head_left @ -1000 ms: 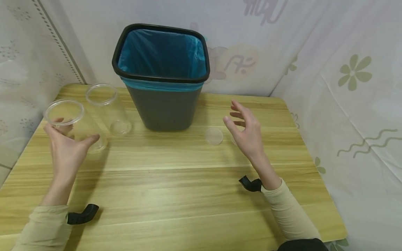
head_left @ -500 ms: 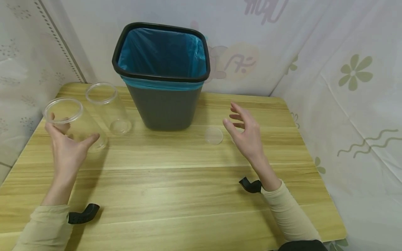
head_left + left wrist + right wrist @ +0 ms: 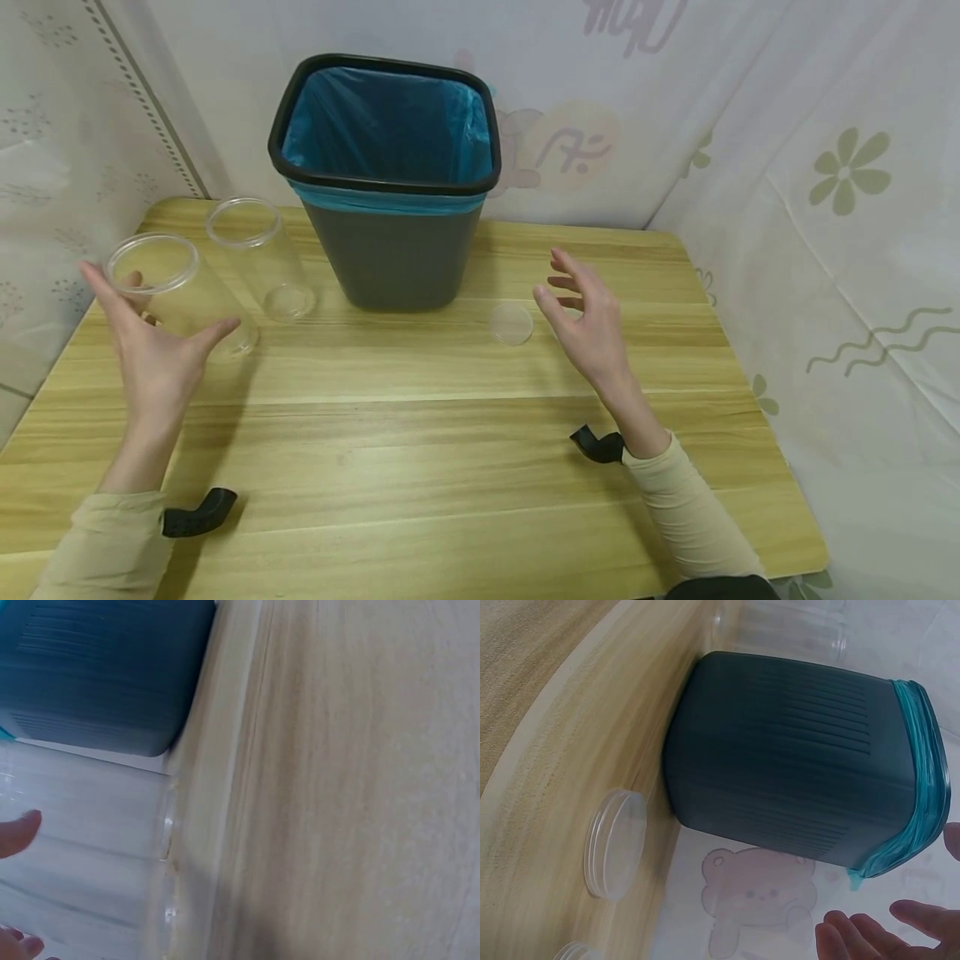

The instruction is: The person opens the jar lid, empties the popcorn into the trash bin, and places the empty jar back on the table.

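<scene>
Two clear, lidless plastic jars stand upright at the table's left. My left hand [image 3: 156, 360] is spread around the nearer jar [image 3: 202, 304], its thumb and index finger stretched wide; in the left wrist view, fingertips [image 3: 19, 834] show beside the jar wall. Whether they touch it I cannot tell. Behind it is the other jar [image 3: 264, 262]. My right hand [image 3: 588, 329] hovers over the table with fingers apart, holding nothing. Next to it lies a clear round lid [image 3: 512, 323]; a second lid [image 3: 576, 951] shows at the bottom edge of the right wrist view, mostly hidden by the hand in the head view.
A dark grey bin [image 3: 393, 258] with a blue bag liner [image 3: 390, 125] stands at the table's back, between the jars and the lids. Printed white cloth [image 3: 840, 275] hangs behind and to the right. The wooden table [image 3: 420, 450] stretches in front.
The left hand has loosened from the nearer jar: its index finger has swung outward to the left of the rim. The jar stays put. The right hand has barely sunk.
</scene>
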`<state>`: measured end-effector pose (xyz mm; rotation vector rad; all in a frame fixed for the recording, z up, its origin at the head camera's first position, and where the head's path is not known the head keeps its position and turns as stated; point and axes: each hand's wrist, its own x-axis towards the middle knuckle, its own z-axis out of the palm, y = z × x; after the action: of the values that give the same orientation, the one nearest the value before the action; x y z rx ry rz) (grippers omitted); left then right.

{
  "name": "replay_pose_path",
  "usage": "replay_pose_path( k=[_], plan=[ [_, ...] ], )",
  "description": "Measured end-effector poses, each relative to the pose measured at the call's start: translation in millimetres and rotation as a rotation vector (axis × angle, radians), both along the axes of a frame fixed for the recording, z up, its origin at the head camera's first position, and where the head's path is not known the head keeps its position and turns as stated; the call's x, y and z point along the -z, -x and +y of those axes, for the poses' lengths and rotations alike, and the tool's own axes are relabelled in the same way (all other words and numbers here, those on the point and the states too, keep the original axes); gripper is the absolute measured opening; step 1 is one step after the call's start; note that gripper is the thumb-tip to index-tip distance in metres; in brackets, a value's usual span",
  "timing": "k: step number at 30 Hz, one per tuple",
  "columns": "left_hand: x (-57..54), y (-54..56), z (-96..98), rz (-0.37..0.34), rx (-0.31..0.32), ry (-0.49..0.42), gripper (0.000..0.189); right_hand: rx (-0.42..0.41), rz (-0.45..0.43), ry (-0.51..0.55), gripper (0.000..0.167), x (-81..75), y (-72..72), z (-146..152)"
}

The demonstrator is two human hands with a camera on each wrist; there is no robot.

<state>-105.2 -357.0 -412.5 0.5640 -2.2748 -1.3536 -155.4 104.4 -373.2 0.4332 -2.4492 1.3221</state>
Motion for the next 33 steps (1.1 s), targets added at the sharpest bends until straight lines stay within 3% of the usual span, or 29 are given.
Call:
replay_pose_path(
  k=[9,19,25,33],
  plan=[
    [-24.0,-7.6,12.2,0.160,0.009,0.051,0.124,-0.001,-0.013,0.008,0.054,2.6,-1.1,0.3],
    [-37.7,-9.0,29.5,0.404,-0.041,0.260,0.083,-0.029,-0.024,-0.005,0.056,5.7,-3.3,1.4],
    [-52.6,-9.9,54.4,0.578,0.000,0.283,0.077,-0.069,-0.013,-0.038,0.059,7.6,-4.2,4.2],
    [-57.4,-8.2,77.4,0.669,0.099,0.300,0.078,-0.135,0.005,-0.078,0.062,8.6,-2.9,8.6]
  ],
)
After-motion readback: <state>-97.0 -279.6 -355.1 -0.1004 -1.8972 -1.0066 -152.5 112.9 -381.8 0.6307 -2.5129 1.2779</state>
